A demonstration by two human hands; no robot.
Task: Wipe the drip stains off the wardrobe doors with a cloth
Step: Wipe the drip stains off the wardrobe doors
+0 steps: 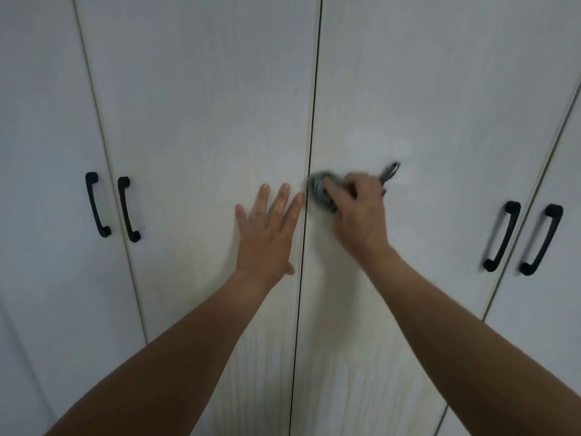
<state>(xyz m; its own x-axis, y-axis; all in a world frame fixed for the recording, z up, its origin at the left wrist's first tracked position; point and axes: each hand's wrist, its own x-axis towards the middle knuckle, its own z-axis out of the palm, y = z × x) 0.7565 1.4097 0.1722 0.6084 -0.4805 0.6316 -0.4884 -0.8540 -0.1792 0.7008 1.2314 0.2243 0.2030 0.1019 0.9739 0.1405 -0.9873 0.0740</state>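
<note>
Two white wardrobe doors fill the view, the left door (201, 127) and the right door (440, 114), split by a dark vertical gap. My left hand (267, 228) lies flat on the left door, fingers spread, just beside the gap. My right hand (358, 209) is closed on a bunched grey cloth (319, 193) and presses it against the right door next to the gap. A tail of the cloth (390, 171) sticks out behind the knuckles. Faint yellowish drip streaks (345, 366) run down the lower part of both doors.
Black bar handles sit at the outer edges: two on the left (127, 209), (96, 204) and two on the right (503, 236), (542, 239). Further door panels flank both sides.
</note>
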